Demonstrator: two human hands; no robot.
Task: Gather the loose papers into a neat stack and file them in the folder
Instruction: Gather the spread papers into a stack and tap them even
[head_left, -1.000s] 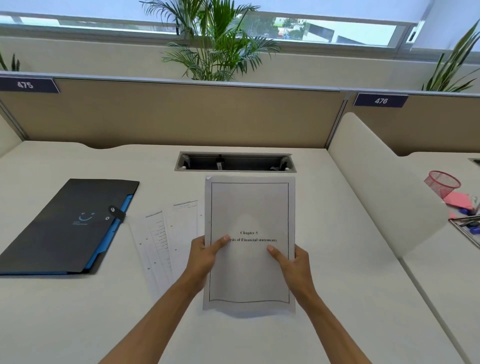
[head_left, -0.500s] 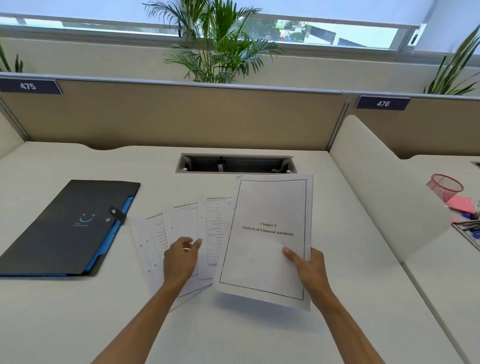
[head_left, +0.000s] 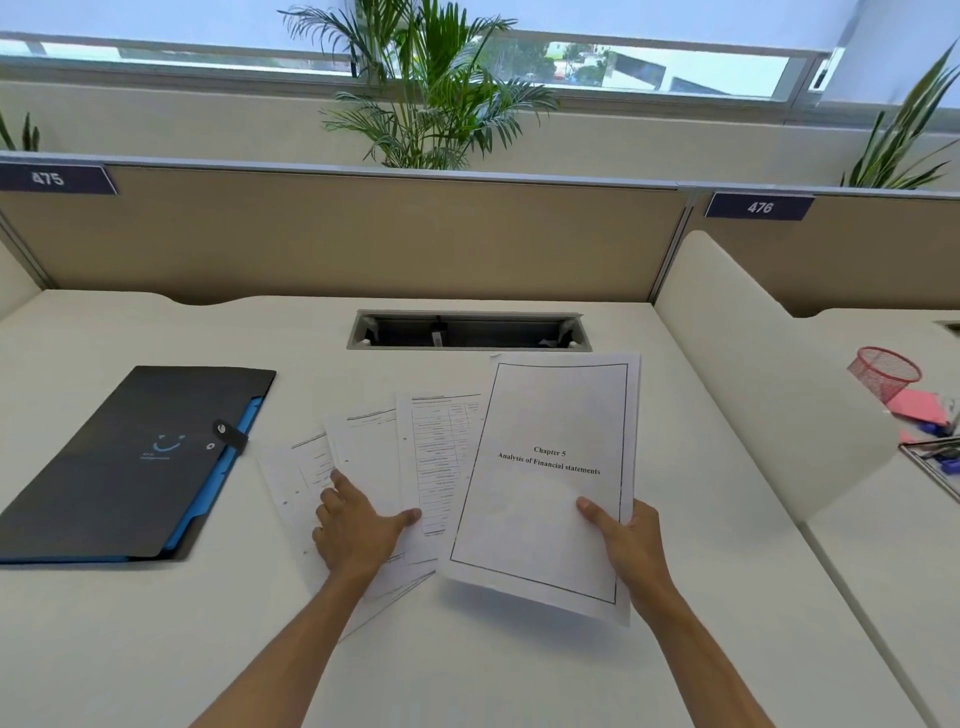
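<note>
Gathering underway: right hand (head_left: 631, 540) pinches the white title sheet (head_left: 545, 483); left hand (head_left: 356, 525), fingers spread, presses fanned white printed sheets (head_left: 374, 452) at nine o'clock; next, square them together.

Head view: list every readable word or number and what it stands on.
"Chapter 5 / Analysis of Financial statements": cover sheet in the right hand.
"475": left partition label.
"476": right partition label.
Table sheets under the left hand, folder logo text: too small to read.
</note>
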